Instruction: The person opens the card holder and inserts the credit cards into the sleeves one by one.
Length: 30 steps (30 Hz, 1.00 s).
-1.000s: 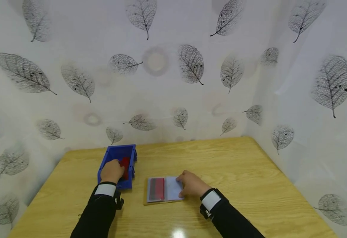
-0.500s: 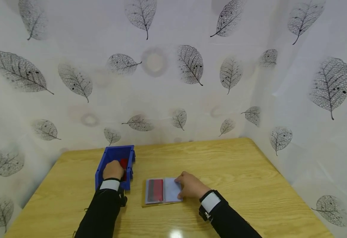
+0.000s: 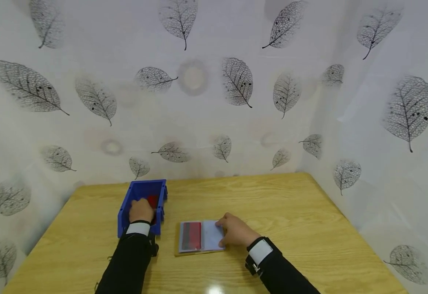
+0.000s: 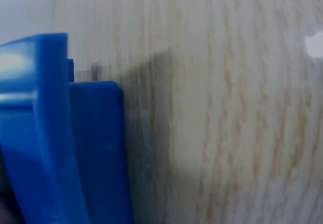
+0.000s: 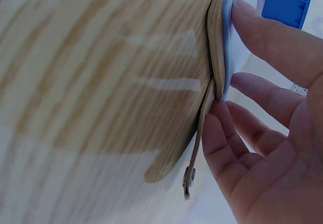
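Observation:
My left hand (image 3: 141, 210) reaches down into a blue plastic bin (image 3: 123, 204), its fingertips hidden below the knuckles. Beside it in the bin lies something flat and red (image 3: 152, 201), partly covered by the hand. An open card holder (image 3: 213, 234) with clear sleeves and a tan cover lies on the table. A red and grey card (image 3: 192, 235) fills its left sleeve. At the holder's right edge my right hand (image 3: 237, 230) grips the page and cover. In the right wrist view a strap with a metal snap (image 5: 187, 176) hangs from the cover beside the fingers.
A wood-grain table (image 3: 309, 228) carries both the bin and the card holder. The bin stands to the left of the holder, with a strip of tabletop between them. A pale curtain (image 3: 199, 114) with leaf prints hangs behind the table and along its sides.
My left hand has shifted slightly right inside the bin and now covers more of the red item. The right hand has stayed on the card holder's edge.

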Available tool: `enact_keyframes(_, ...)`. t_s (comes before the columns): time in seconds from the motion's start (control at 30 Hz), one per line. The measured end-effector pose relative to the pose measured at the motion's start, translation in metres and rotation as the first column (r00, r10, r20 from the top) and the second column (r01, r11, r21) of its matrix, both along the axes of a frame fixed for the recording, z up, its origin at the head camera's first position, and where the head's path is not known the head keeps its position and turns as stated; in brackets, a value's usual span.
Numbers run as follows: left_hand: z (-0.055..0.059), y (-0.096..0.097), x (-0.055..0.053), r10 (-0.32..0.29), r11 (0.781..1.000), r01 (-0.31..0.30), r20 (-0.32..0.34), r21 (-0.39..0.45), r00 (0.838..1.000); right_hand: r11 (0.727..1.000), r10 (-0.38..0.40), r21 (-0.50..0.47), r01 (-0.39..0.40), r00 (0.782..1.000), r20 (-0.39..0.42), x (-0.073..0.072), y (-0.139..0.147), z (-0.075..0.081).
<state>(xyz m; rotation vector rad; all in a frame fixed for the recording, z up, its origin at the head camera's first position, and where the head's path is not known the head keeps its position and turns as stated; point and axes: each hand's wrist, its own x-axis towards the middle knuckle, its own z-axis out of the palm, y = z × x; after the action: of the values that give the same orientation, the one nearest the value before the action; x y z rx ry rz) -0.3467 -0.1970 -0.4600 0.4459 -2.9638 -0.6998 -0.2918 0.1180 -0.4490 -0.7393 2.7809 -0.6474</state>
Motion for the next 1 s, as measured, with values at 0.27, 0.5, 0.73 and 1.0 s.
enact_keyframes(0.27,0.000,0.008,-0.003,-0.008,0.999,0.003,-0.079,-0.052,0.997,1.000,-0.017,-0.014,0.017,1.000,0.017,0.001,0.000,0.003)
enact_keyframes(0.5,0.004,0.004,0.001,-0.015,0.999,0.013,-0.054,-0.032,0.998,1.000,-0.017,-0.021,0.018,0.999,0.027,0.000,0.001,-0.001)
enact_keyframes(0.73,0.009,-0.008,0.008,-0.011,0.993,0.021,-0.078,0.119,0.997,1.000,-0.011,-0.012,0.011,1.000,0.016,0.000,0.000,-0.003)
enact_keyframes(1.0,0.032,-0.020,0.014,0.020,0.963,0.007,-0.098,0.270,0.995,1.000,-0.010,-0.004,0.010,1.000,-0.003,0.000,0.001,-0.002)
